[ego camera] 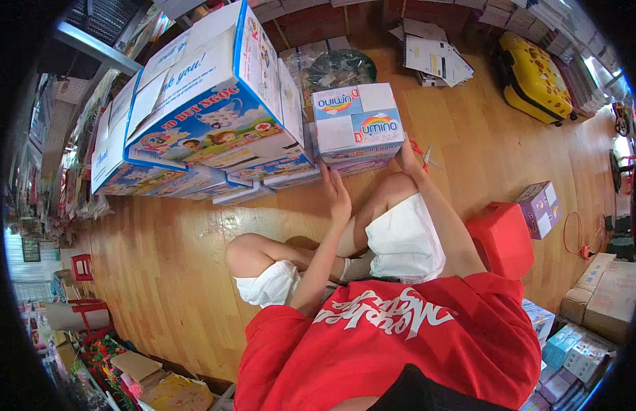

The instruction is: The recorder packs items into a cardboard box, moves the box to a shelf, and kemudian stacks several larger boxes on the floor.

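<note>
Both my hands rest against a small blue and white cardboard mask carton [360,128], which sits on another carton. My left hand [337,195] lies with its palm and fingers flat at the near left lower corner. My right hand [407,156] is at the near right side, its fingers partly hidden by the carton. Left of it stands a stack of larger white and blue printed cartons [210,123], bearing writing on top. Red-handled scissors [425,160] lie on the wooden floor just right of my right hand.
Loose papers [436,56] and a yellow suitcase [538,77] are at the back right. A red plastic stool [503,240] and a purple box [538,209] stand at my right. Brown cardboard boxes [603,293] are further right. Crowded shelves line the left side.
</note>
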Available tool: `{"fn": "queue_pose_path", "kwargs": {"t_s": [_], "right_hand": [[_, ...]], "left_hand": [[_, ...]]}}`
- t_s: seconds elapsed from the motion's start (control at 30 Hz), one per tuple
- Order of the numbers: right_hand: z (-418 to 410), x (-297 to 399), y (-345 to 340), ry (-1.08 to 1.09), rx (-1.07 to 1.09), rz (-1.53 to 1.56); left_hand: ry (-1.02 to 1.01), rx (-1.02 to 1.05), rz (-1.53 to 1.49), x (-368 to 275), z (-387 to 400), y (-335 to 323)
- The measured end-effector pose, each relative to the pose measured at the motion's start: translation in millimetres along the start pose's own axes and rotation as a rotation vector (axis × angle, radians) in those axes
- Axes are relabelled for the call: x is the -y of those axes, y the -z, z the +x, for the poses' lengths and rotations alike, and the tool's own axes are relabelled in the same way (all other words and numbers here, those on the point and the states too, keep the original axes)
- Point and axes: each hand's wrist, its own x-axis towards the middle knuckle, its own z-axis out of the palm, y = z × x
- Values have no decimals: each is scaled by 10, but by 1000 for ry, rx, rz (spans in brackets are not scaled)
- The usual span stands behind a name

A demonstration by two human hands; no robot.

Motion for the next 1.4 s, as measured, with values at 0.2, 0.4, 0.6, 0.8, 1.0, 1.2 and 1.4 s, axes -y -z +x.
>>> {"fn": "queue_pose_path", "kwargs": {"t_s": [0.2,0.4,0.6,0.8,1.0,1.2,1.4], "right_hand": [[1,-18,8,-11,25,25],[29,-103,69,-30,39,38],[74,-172,-108,-90,-24,-18],[61,-128,-217,-105,14,-96],[174,-117,-71,-23,80,-97],[-243,317,253,8,-389,-81],[-1791,1068,788,196,-294,-157]], "left_hand": [[140,-124,-70,130,-363,195],[100,-71,-104,329,-327,348],[86,40,-75,383,-294,416],[26,28,-5,326,-272,461],[44,-367,-89,74,-198,725],[55,-174,-42,-344,-204,1124],[-522,181,441,-900,-65,608]]}}
